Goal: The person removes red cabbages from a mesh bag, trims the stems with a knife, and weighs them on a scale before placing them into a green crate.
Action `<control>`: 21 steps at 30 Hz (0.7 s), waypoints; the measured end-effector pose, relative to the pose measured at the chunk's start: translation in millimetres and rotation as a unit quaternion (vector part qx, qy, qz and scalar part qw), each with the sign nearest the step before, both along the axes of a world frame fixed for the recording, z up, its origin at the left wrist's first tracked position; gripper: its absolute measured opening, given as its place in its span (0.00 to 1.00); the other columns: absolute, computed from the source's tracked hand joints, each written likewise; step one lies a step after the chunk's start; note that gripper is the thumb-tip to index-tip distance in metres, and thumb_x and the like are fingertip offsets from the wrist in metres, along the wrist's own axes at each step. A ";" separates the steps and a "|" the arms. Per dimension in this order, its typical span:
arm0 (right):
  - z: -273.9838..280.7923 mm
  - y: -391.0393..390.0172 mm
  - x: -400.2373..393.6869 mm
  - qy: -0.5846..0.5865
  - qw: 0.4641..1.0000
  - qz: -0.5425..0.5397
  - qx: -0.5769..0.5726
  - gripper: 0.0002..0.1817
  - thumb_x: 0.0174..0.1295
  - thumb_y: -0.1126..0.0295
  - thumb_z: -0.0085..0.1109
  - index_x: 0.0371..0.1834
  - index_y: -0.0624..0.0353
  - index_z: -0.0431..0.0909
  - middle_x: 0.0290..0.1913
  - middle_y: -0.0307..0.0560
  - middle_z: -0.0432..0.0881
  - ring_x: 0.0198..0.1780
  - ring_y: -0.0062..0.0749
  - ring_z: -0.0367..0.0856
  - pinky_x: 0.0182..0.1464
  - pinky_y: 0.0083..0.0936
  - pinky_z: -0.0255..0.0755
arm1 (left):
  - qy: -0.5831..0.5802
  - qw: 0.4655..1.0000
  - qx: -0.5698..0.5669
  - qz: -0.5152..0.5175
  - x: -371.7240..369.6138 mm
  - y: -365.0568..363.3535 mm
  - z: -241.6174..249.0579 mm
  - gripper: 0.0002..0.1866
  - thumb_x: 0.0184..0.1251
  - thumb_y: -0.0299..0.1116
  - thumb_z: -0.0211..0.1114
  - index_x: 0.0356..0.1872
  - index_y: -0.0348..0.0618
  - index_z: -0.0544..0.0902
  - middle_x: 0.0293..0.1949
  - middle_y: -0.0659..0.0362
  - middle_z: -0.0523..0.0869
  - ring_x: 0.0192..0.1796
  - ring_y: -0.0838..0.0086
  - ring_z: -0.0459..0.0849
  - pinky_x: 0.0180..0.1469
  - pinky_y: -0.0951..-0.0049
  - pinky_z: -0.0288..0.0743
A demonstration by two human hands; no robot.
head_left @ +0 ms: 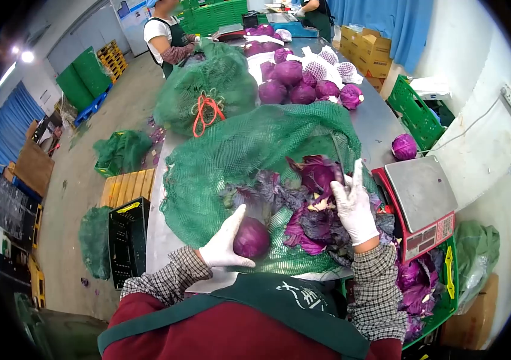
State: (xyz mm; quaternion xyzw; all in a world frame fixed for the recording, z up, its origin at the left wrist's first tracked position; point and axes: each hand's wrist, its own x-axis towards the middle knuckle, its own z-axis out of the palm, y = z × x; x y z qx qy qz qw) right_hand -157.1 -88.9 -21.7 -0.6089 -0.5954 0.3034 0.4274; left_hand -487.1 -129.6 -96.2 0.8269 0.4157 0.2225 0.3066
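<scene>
My gloved left hand (224, 243) grips a trimmed round red cabbage (252, 237) from its left side, fingers above and thumb below. In my gloved right hand (356, 210) is a knife (339, 157), its thin dark blade pointing away from me; the handle is mostly hidden and the index finger lies stretched along it. Loose outer cabbage leaves (320, 225) are heaped between the two hands. Beneath them a green mesh bag (207, 174) spreads over the metal table.
Trimmed cabbages (287, 73) and white foam nets (327, 57) lie farther up the table. A full mesh bag (207, 90) stands at left. On my right are a red scale (420, 192) and a green crate (447, 300) of leaves. A co-worker (168, 36) stands at the far left.
</scene>
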 end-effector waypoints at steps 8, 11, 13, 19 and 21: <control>-70.9 -47.8 -57.3 0.290 0.924 0.109 -0.222 0.28 0.64 0.64 0.64 0.64 0.67 0.69 0.36 0.39 0.83 0.14 0.14 0.69 0.17 0.12 0.64 | 0.133 0.980 0.143 -0.042 17.3 -16.6 0.1 0.64 0.38 0.53 0.80 0.73 0.30 0.51 0.72 0.35 0.54 0.75 0.44 0.52 0.76 0.54 0.49; -108.0 -68.3 -58.6 0.302 0.913 0.117 -0.249 0.28 0.65 0.63 0.63 0.64 0.68 0.69 0.40 0.41 0.84 0.16 0.14 0.72 0.19 0.11 0.65 | -0.083 0.988 0.121 -0.050 20.5 -26.7 -20.3 0.58 0.41 0.47 0.81 0.72 0.34 0.56 0.72 0.37 0.56 0.75 0.44 0.55 0.74 0.52 0.53; -104.8 -73.0 -56.2 0.308 0.908 0.128 -0.252 0.27 0.65 0.65 0.60 0.64 0.68 0.69 0.44 0.42 0.84 0.17 0.14 0.72 0.20 0.11 0.66 | -0.074 0.993 0.087 -0.038 22.8 -29.8 -21.2 0.58 0.41 0.47 0.81 0.72 0.34 0.57 0.72 0.37 0.56 0.75 0.44 0.56 0.74 0.53 0.53; -92.4 -75.5 -56.4 0.243 0.941 0.155 -0.178 0.22 0.65 0.69 0.58 0.62 0.64 0.73 0.43 0.40 0.83 0.19 0.13 0.71 0.24 0.12 0.67 | -0.014 0.996 0.024 -0.086 27.6 -12.6 -19.9 0.60 0.40 0.49 0.81 0.71 0.31 0.56 0.72 0.37 0.56 0.75 0.48 0.55 0.76 0.57 0.51; -85.4 -78.1 -56.7 0.235 0.944 0.161 -0.165 0.20 0.65 0.71 0.57 0.60 0.63 0.75 0.39 0.37 0.83 0.20 0.13 0.71 0.26 0.12 0.67 | -0.065 0.994 -0.054 -0.065 25.3 -8.0 -31.8 0.61 0.39 0.50 0.81 0.72 0.31 0.55 0.72 0.37 0.56 0.75 0.48 0.55 0.76 0.58 0.51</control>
